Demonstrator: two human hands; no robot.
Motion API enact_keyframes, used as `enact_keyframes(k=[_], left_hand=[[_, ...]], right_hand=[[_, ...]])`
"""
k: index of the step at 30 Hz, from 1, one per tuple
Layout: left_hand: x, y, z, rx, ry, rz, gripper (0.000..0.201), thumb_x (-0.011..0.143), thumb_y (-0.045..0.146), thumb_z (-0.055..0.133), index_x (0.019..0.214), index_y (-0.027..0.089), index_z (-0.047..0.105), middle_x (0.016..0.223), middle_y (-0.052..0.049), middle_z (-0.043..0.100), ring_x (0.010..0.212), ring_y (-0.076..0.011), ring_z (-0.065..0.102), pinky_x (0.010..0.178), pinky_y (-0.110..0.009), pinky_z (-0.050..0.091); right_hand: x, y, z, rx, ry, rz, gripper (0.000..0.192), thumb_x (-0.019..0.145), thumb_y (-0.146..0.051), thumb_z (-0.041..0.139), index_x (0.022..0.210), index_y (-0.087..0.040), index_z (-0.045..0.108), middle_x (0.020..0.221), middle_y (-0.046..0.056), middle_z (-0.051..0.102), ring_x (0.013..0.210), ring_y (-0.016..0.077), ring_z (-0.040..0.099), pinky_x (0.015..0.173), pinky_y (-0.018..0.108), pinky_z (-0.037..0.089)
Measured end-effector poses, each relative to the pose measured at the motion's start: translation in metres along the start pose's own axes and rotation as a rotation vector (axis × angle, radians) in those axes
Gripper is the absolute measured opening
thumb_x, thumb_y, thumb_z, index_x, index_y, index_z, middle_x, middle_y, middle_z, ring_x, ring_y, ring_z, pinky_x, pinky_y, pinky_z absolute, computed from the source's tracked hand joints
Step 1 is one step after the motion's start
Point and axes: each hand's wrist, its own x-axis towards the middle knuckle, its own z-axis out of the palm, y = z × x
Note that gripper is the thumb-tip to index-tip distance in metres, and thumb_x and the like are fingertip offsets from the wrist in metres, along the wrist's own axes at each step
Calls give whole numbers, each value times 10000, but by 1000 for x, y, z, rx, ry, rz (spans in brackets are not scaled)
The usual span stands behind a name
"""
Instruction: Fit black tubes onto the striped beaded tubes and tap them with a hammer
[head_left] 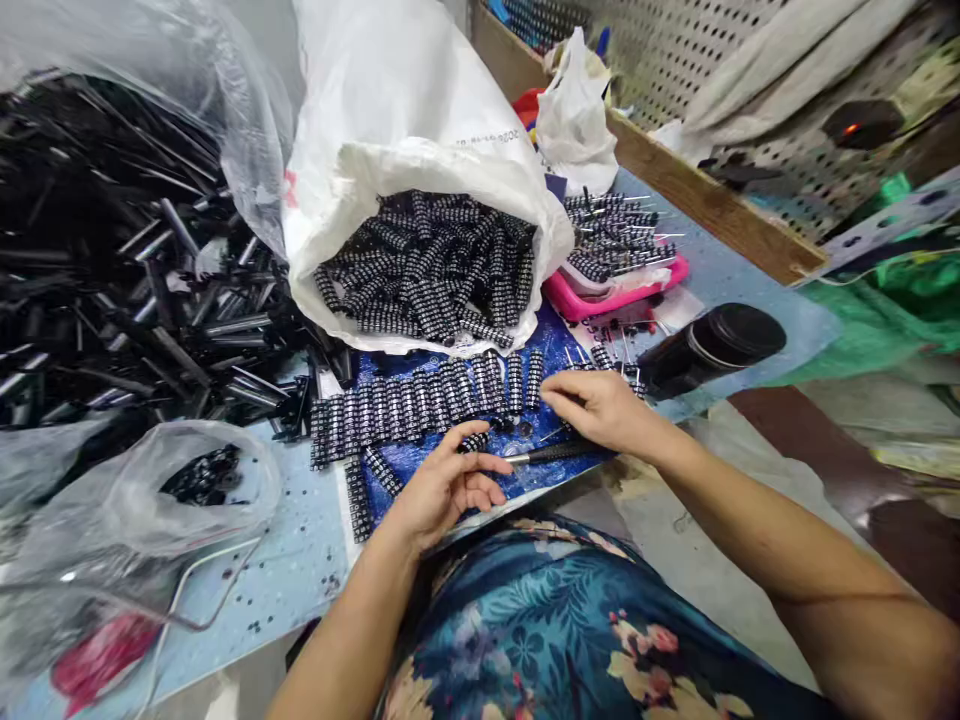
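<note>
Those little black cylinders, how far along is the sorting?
Done: a row of cylinders lies lined up on the blue mat. In hand: the left hand pinches one cylinder; the right hand touches the row's end, above a tool. Left: the white sack looks full, and more fill the pink tray.

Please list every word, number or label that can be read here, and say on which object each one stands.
None can be read with certainty.
White sack: a grey printed line near its folded rim, too blurred; a red mark at its left edge, unreadable.
Black cylinders: white markings, too small.
</note>
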Motion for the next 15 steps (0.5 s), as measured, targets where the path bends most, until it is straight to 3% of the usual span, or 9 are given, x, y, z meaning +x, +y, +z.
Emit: enact_keyframes(k=[4,7,9,11,15], left_hand=[[-2,-4,0,287,54,-26,709,918,458,505,1508,218,194,865,-76,661,553,-156,603,495,-238,420],[-7,-5,0,874,263,92,631,938,500,481,1459,163,367,745,-41,618,574,-173,566,559,-291,420],[-9,-7,2,1312,454,193,507,953,456,485,1337,128,534,802,-78,632,710,-216,596,668,-340,440],[-5,-10,5,1625,573,324,445,959,417,499,1264,110,606,938,-123,643,866,-262,597,773,-380,444],[17,-20,8,1858,485,570,443,959,356,518,1343,144,576,1042,-118,621,948,-268,548,823,-384,427]], right_hand=[[-27,-7,24,-82,-41,-83,178,1010,-295,531,1045,-160,641,903,37,658,810,168,614,745,285,452],[-29,-19,43,-168,-4,-101,229,1020,-298,512,1134,-130,618,957,82,655,880,211,608,814,330,464],[-25,-27,51,-231,-9,-85,226,1003,-280,539,1132,-113,618,953,96,645,885,231,597,819,353,466],[-21,-32,55,-262,-36,-80,191,983,-251,566,1096,-111,631,948,96,631,884,236,587,811,356,466],[-18,-32,56,-226,-85,-67,113,963,-187,580,1035,-135,649,940,69,607,878,210,582,794,321,455]])
